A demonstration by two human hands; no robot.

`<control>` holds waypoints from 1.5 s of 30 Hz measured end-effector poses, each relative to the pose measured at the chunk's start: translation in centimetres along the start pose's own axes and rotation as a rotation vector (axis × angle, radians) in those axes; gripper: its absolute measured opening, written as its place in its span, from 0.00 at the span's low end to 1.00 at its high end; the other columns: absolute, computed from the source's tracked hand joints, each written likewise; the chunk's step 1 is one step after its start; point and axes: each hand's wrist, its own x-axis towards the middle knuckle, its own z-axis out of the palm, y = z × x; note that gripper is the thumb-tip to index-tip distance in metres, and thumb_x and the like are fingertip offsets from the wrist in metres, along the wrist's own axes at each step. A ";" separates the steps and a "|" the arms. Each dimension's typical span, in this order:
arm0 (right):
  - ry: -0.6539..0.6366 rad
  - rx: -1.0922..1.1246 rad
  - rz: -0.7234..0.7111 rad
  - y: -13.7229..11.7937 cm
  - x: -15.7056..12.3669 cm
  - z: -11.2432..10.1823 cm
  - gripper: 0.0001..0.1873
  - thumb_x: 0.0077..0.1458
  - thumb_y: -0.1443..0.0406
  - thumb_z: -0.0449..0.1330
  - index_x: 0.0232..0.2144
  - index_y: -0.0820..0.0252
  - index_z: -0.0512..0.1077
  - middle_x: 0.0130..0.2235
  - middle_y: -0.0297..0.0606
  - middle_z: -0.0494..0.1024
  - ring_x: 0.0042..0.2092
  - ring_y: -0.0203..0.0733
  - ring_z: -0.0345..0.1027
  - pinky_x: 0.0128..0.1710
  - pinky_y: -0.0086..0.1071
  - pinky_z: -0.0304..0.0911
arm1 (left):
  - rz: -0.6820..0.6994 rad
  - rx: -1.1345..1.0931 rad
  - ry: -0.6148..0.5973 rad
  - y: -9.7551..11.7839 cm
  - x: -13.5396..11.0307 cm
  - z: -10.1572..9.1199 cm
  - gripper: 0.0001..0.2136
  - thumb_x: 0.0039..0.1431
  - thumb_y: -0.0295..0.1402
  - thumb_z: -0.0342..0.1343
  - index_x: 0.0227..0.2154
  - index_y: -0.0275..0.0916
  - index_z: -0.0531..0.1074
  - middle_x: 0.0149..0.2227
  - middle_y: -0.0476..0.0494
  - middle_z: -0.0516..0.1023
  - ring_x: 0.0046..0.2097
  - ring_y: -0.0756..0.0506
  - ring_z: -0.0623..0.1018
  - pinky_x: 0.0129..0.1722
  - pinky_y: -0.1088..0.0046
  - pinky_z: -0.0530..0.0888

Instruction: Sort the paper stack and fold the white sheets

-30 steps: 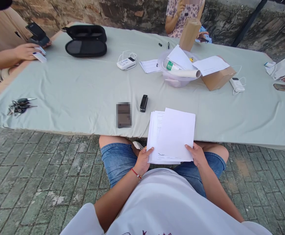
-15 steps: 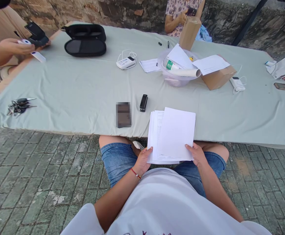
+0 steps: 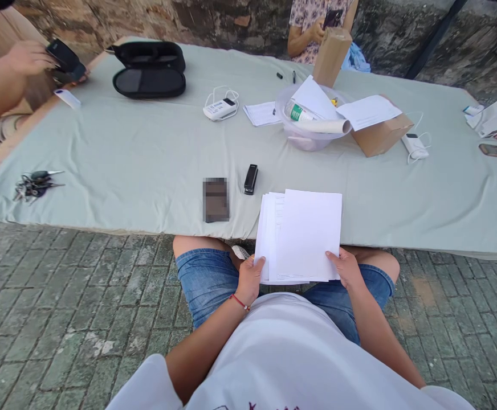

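Head view, remote feed. I logged a person seated at the worktop point(image 3: 146, 151), both hands on a stack of papers point(image 3: 306, 236). Stack position: above the lap, its far part overlapping the near edge of the worktop in view; I could not tell whether it touched the cloth. The top sheet looked blank and sat offset to the right, baring fine print on the sheets under it.

Left hand point(image 3: 248, 280): fingers point(image 3: 260, 263) pinching the lower left edge, thumb on the face of the stack. Right hand point(image 3: 349, 269): pinching the right edge near the lower corner, thumb likewise on top; I could not see the fingertips behind the paper.

Nearest the stack I noted a black stapler point(image 3: 251, 179), just beyond its upper left corner, and a dark rectangular item point(image 3: 216, 200), pixelated, left of the stapler. A bunch of keys point(image 3: 38, 185) lay well apart on the far left.

Farther back: an open black case point(image 3: 150, 82), a white corded device point(image 3: 221, 109), and a clear basin point(image 3: 310, 141) holding a bottle point(image 3: 297, 112) and a paper roll point(image 3: 338, 127). Right of the basin, a cardboard box point(image 3: 381, 136) carried a printed sheet point(image 3: 368, 113). At far left, a co-worker's hand point(image 3: 26, 57), motion-blurred, was at a dark handheld device point(image 3: 65, 60).
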 end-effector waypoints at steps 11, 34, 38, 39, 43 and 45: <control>0.092 0.075 0.006 -0.7 -0.2 -1.5 0.26 0.45 0.55 0.66 0.45 0.60 0.75 0.44 0.41 0.81 0.44 0.51 0.75 0.43 0.39 0.71 | -0.056 -0.075 -0.048 0.5 -0.2 0.0 0.22 0.42 0.38 0.68 0.40 0.32 0.75 0.38 0.38 0.82 0.40 0.40 0.80 0.46 0.60 0.74; 0.073 -0.323 -0.178 -2.9 -1.4 0.2 0.21 0.50 0.46 0.59 0.25 0.57 0.70 0.20 0.30 0.69 0.26 0.38 0.59 0.26 0.30 0.55 | -0.089 -0.117 -0.073 1.9 -1.2 0.8 0.23 0.42 0.37 0.70 0.41 0.33 0.74 0.39 0.39 0.82 0.42 0.39 0.81 0.50 0.57 0.73; 0.042 -0.362 -0.210 -2.8 -1.7 1.4 0.21 0.51 0.46 0.58 0.23 0.57 0.68 0.19 0.29 0.67 0.25 0.37 0.57 0.25 0.31 0.53 | -0.087 -0.136 -0.105 1.9 -1.3 0.7 0.21 0.45 0.41 0.68 0.41 0.34 0.75 0.40 0.38 0.82 0.44 0.39 0.80 0.49 0.58 0.73; 0.035 -0.378 -0.217 -2.7 -1.8 1.7 0.21 0.52 0.46 0.57 0.23 0.56 0.68 0.19 0.29 0.67 0.25 0.37 0.57 0.25 0.31 0.53 | -0.087 -0.133 -0.112 1.9 -1.3 0.7 0.22 0.45 0.40 0.68 0.41 0.34 0.75 0.41 0.38 0.82 0.44 0.39 0.80 0.50 0.59 0.73; 0.078 -0.476 -0.244 -2.3 -1.8 1.8 0.19 0.55 0.48 0.55 0.29 0.56 0.72 0.26 0.32 0.74 0.29 0.40 0.64 0.31 0.32 0.58 | -0.072 -0.081 -0.093 1.7 -1.1 0.5 0.24 0.42 0.37 0.70 0.43 0.35 0.74 0.43 0.39 0.81 0.43 0.40 0.80 0.51 0.59 0.72; 0.133 -0.524 -0.233 -2.0 -1.6 1.3 0.18 0.55 0.49 0.55 0.35 0.55 0.73 0.33 0.36 0.77 0.34 0.43 0.68 0.37 0.35 0.61 | -0.067 -0.061 -0.074 1.5 -1.0 0.4 0.24 0.41 0.36 0.71 0.43 0.35 0.74 0.43 0.39 0.81 0.44 0.40 0.80 0.51 0.58 0.72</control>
